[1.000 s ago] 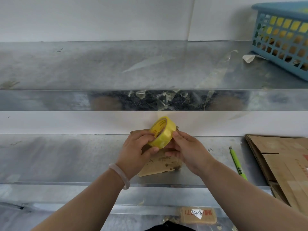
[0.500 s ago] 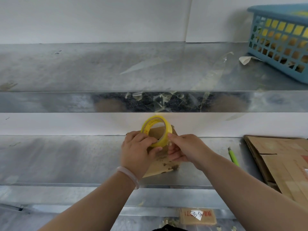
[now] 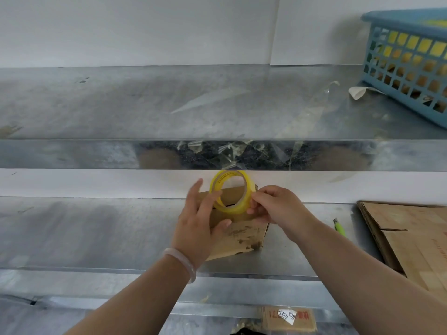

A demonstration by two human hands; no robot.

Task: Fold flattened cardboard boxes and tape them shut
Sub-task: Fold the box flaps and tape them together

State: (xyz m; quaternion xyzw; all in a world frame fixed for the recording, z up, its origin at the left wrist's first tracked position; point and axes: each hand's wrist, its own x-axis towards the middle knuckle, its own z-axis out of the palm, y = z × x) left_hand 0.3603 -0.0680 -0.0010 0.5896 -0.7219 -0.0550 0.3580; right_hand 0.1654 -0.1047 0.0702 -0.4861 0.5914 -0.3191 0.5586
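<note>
With my left hand (image 3: 199, 223) spread against the box (image 3: 244, 232) and my right hand (image 3: 274, 206) pinching the tape roll (image 3: 229, 206), the box could slide and the tape land crooked.

The left hand (image 3: 198, 228) has opened from its curled grip: its fingers now lie straight at the 9 o'clock side of the tape roll (image 3: 232, 208). The roll has turned (hole now facing the camera), and the right hand (image 3: 275, 206) pinches it at 4 o'clock.
</note>
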